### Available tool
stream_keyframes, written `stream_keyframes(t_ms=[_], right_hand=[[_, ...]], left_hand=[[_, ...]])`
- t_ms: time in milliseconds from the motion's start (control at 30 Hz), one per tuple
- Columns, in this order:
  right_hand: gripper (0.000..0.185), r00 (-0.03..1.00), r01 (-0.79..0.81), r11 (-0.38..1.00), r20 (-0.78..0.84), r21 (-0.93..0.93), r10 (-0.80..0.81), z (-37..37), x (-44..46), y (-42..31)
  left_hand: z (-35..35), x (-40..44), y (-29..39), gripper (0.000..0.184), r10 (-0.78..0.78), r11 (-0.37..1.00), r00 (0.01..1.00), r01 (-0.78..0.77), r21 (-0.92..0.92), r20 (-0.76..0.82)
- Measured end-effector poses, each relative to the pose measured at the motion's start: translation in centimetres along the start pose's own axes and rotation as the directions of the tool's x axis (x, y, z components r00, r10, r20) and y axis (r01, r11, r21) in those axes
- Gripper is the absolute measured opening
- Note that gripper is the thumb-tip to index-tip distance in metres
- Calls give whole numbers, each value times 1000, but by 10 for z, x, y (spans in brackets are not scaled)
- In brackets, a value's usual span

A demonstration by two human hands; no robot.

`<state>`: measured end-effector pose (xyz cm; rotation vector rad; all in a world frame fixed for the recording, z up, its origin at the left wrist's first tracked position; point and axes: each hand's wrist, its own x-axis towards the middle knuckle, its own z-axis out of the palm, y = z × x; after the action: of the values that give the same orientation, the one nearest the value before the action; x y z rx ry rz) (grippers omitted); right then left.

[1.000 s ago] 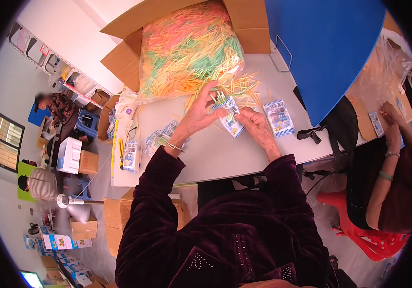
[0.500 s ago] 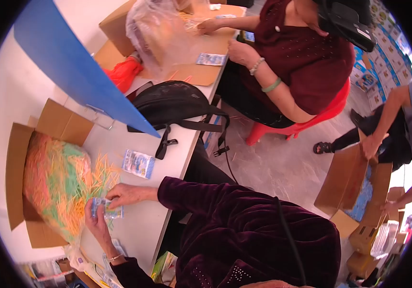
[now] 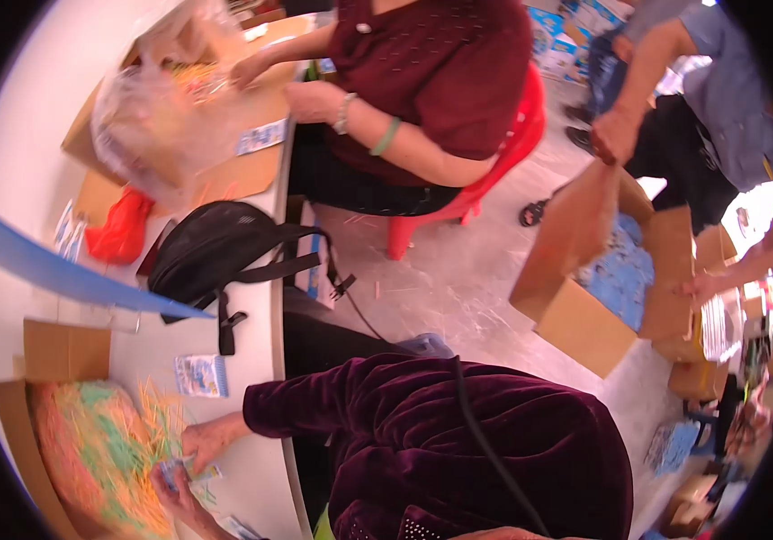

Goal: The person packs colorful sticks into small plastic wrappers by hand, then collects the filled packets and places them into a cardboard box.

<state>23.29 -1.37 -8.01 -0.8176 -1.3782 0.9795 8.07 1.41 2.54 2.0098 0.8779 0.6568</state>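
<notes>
- A small blue-and-white packet (image 3: pixel 170 469) is held low in the view, between seven and eight o'clock, above the white table (image 3: pixel 256 360); its print is too blurred to be read.
- The packet is gripped by the left hand (image 3: pixel 177 499), with the fingers curled closed around its side.
- The right hand (image 3: pixel 211 441) is set close against the packet from about one o'clock of the left hand, with the fingers bent inward; how far they are parted, and whether anything is pinched, cannot be told.
- Loose thin sticks (image 3: pixel 160 416), orange, yellow and green, are spread just beside the hands, towards eleven o'clock of them.
- A heap of coloured sticks (image 3: pixel 89 441) is contained in an open carton (image 3: pixel 67 351) at eight o'clock of the view.
- A second packet (image 3: pixel 200 375) is laid flat on the table, at twelve o'clock of the right hand and apart from it.
- A black backpack (image 3: pixel 215 243) is placed at nine o'clock of the view, near the edge of a blue panel (image 3: pixel 62 270).
- A co-worker's hands (image 3: pixel 314 101) are seen at eleven o'clock, near a clear plastic bag (image 3: pixel 148 135).
- At three o'clock, a large carton (image 3: pixel 584 328) with blue contents is held tilted by another person.
</notes>
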Motion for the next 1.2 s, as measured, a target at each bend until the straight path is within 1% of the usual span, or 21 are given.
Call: stream_keyframes(t_ms=[67, 100, 167, 200, 233, 267, 300, 367, 400, 467, 500, 600, 633, 700, 800, 967, 1033, 1067, 1133, 1167, 1200], right_hand=[[31, 999, 12, 995, 31, -95, -9, -4, 2, -2], [31, 1000, 8, 994, 9, -107, -7, -6, -1, -7], [34, 998, -56, 993, 46, 99, 52, -7, -5, -15], [34, 998, -52, 994, 24, 99, 50, -8, -4, -17], [34, 998, -43, 994, 41, 98, 39, -9, -2, -17], [34, 998, -34, 995, 60, 99, 28, -9, -1, -17], [34, 999, -28, 994, 41, 103, 24, -11, -3, -21], [29, 978, -200, 974, 76, 109, 192, -14, -9, -30], [29, 980, -194, 973, 60, 125, 188, -10, -9, -26], [22, 976, -201, 964, 115, 173, 183, -12, -6, -15], [22, 975, -198, 971, 126, 133, 182, -16, -8, -11], [20, 996, -73, 994, 65, 80, 68, -13, -8, -8], [20, 997, -64, 996, 57, 68, 60, -15, -7, -10], [18, 983, -178, 978, 73, 109, 171, -11, -9, -8], [23, 980, -191, 970, 92, 151, 178, -2, -5, 4], [27, 993, -75, 997, 96, 22, 73, 8, 8, 33], [29, 989, -75, 997, 128, -21, 77, 10, 14, 38], [30, 991, -55, 998, 117, -26, 58, 12, 16, 43], [32, 993, 40, 998, 112, -42, -35, 11, 18, 47], [32, 986, 119, 992, 119, -40, -113, 8, 17, 45], [31, 987, 51, 998, 153, -35, -45, 7, 18, 49]], left_hand=[[5, -11, 32, 66, -219, 975, 976, 219, 33, -11], [9, -11, 35, 66, -207, 978, 978, 207, 31, 11], [11, -10, 39, 63, -191, 913, 981, 171, -370, -19], [18, -13, 56, 63, -184, 916, 983, 172, -363, 1], [28, -15, 80, 59, -192, 981, 978, 190, -28, -86], [34, -16, 94, 56, -163, 927, 971, 211, 310, -172], [32, -15, 89, 56, -157, 925, 975, 201, 321, -156], [26, -15, 68, 52, -60, 938, 987, 107, 330, -150], [27, -17, 64, 52, -60, 933, 989, 103, 345, -133], [32, -19, 60, 45, 128, 911, 976, -45, 411, -176], [38, -20, 63, 45, 148, 920, 968, -60, 388, -201], [39, -24, 87, 51, -265, 939, 954, 288, 188, -138], [43, -25, 79, 32, -169, 984, 983, 173, 43, -78], [46, -27, 74, 33, -153, 986, 985, 157, 53, -81], [48, -33, 61, 35, -126, 989, 983, 134, 57, -132], [16, -22, -25, 37, -70, 996, 984, 77, 39, -163], [-13, -11, -88, 43, 129, 974, 991, -134, 181, 37], [-7, -16, -87, 43, 112, 976, 994, -112, 189, 10], [12, -21, -69, 31, -97, 941, 982, 38, -336, -159], [5, -18, -85, 33, -50, 959, 991, 12, -284, -126], [-3, -18, -100, 35, -15, 974, 995, -9, -227, -102]])
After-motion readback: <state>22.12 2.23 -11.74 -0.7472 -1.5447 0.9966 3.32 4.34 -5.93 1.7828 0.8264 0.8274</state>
